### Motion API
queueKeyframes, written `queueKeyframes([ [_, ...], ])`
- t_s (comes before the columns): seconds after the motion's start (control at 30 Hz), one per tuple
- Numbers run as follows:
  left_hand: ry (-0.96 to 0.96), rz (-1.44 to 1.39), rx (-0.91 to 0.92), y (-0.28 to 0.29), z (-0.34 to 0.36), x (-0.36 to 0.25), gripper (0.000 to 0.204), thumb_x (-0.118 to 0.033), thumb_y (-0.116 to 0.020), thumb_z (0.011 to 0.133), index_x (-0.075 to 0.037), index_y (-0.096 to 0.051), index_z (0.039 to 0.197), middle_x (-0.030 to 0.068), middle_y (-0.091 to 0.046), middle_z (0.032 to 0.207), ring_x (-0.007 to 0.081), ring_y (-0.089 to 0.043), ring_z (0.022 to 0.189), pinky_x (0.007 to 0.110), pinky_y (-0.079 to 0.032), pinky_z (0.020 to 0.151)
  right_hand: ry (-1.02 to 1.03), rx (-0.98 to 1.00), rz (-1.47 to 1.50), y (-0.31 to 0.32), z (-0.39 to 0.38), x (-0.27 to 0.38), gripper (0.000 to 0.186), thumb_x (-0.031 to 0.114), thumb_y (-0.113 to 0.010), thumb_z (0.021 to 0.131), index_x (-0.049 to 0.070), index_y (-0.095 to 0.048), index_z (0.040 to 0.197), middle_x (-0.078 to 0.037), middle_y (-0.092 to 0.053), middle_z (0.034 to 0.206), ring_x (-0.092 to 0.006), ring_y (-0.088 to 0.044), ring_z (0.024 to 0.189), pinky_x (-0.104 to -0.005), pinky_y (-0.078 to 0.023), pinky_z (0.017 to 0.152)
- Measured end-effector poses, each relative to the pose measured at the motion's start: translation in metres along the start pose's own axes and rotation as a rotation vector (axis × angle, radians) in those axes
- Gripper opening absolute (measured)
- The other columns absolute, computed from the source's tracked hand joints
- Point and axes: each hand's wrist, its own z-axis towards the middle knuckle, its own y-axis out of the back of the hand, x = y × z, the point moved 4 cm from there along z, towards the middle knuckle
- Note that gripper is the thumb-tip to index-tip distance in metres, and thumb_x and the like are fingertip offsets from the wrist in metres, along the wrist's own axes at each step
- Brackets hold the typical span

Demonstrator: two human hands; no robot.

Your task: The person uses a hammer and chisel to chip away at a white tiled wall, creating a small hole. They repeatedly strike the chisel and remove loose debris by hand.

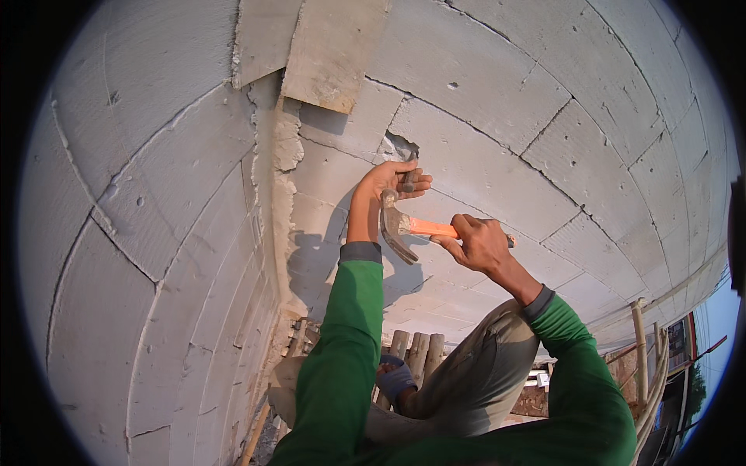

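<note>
My left hand (382,184) is raised against the pale block wall, its thumb and fingers around a short dark metal chisel (408,183). The chisel's far end points into a rough broken hole (401,146) in a block; its tip is hidden. My right hand (483,245) is wrapped round the orange handle of a claw hammer (429,227). The hammer's worn metal head lies just below my left hand, apart from the chisel, with its curved claw pointing down.
Another block wall (171,256) meets this one in a corner at the left. A flat board (334,54) is fixed above the hole. Beneath me are wooden poles (417,356) and my bent leg (486,369). Bamboo scaffolding (641,357) stands at the right.
</note>
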Motion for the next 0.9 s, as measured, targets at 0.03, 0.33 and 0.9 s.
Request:
queueKeyframes([
  [0.03,0.004,-0.019,-0.053,-0.002,-0.003,-0.003,0.025,-0.020,-0.066,0.100,0.004,-0.063,0.107,0.0256,-0.074,0.108,0.0305,-0.077,0.092,0.042,-0.065,0.087,0.253,-0.090,0.049,0.011,0.001,0.018,0.057,0.057,-0.066,0.094,0.007,-0.049,0.072,-0.008,-0.052,0.060,-0.0288,-0.057,0.047,-0.0380,-0.045,0.045],
  [0.33,0.010,-0.002,-0.006,-0.006,-0.004,0.002,0.027,-0.023,-0.066,0.101,0.003,-0.063,0.107,0.0236,-0.074,0.112,0.0305,-0.076,0.097,0.043,-0.064,0.090,-0.085,0.037,-0.012,-0.014,-0.009,-0.017,0.058,0.057,-0.068,0.091,0.008,-0.046,0.069,-0.005,-0.048,0.059,-0.0254,-0.053,0.047,-0.0353,-0.044,0.044],
  [0.9,-0.136,0.199,-0.385,-0.021,0.023,0.030,0.023,-0.022,-0.060,0.098,0.000,-0.063,0.095,-0.0013,-0.050,0.064,0.0059,-0.041,0.047,0.025,-0.034,0.042,0.101,-0.065,-0.001,0.016,-0.011,0.005,0.060,0.063,-0.060,0.096,0.008,-0.053,0.074,-0.006,-0.052,0.057,-0.0272,-0.059,0.046,-0.0378,-0.044,0.043],
])
